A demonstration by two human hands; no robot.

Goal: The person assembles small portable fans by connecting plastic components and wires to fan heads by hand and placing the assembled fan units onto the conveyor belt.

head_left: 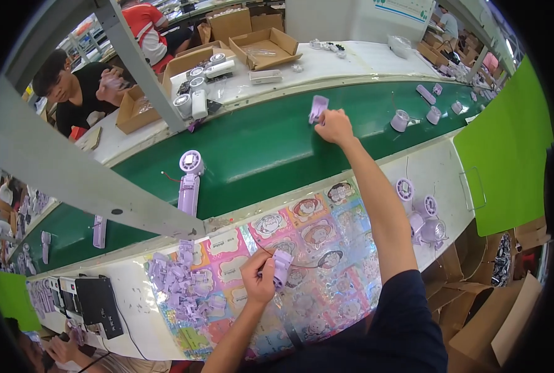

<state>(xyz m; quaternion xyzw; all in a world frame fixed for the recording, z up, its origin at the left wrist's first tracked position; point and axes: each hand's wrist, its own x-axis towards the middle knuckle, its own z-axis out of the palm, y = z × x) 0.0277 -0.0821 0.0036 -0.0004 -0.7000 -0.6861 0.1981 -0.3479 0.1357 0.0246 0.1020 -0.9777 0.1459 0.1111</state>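
Cartons, brown and open (265,45), ranged along far white table (351,62) beyond green conveyor belt (258,149); contents unclear, one holding clear wrap. Cartoon sticker sheets (314,224), pink, blue and yellow, covering near table. Green panel (507,155) at right. Lilac part (318,108) pinched in right hand (334,126) fingers over belt. Lilac fan body (282,266) gripped by left hand (258,276), fingers curled around it, above stickers. Heap of small lilac pieces (177,286) beside, shapes indistinct. Finished lilac fan (190,183) lying on belt.
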